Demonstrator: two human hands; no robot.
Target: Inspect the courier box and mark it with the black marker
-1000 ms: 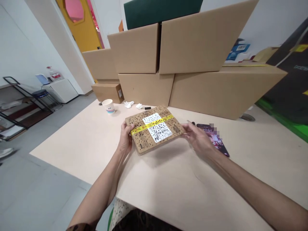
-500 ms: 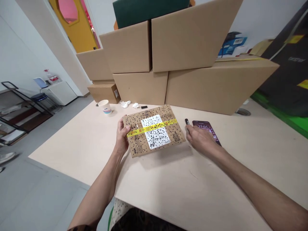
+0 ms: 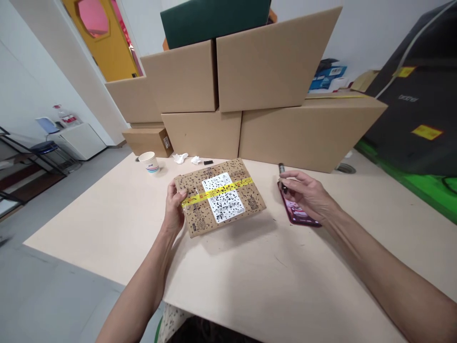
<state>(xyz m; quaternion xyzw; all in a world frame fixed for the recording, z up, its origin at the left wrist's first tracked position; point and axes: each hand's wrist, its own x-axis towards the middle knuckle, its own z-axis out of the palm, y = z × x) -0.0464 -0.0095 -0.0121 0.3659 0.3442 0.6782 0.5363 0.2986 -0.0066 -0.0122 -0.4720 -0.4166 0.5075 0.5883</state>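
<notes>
My left hand (image 3: 174, 207) is closed on the left edge of a flat brown cardboard package (image 3: 191, 224), thumb on top. The package is tilted towards me. Black dashes are scattered over it and over its white label (image 3: 226, 209); yellow tape (image 3: 193, 199) crosses both. To the right, my right hand (image 3: 309, 193) pinches a black marker pen (image 3: 282, 170) held roughly upright, apart from the package. A smartphone (image 3: 298, 216) with its screen lit lies on the table below this hand, partly hidden by it.
Large cardboard boxes (image 3: 271, 138) are stacked along the back of the table (image 3: 107, 214). A paper cup (image 3: 148, 163), crumpled tissues (image 3: 180, 157) and a small black piece (image 3: 208, 162) lie in front of them. A dark bag-like cover (image 3: 400, 114) stands at the right.
My right hand has lifted and turned, bringing the marker pen more upright above the phone. My left hand still holds the package. The view has shifted slightly to the right.
</notes>
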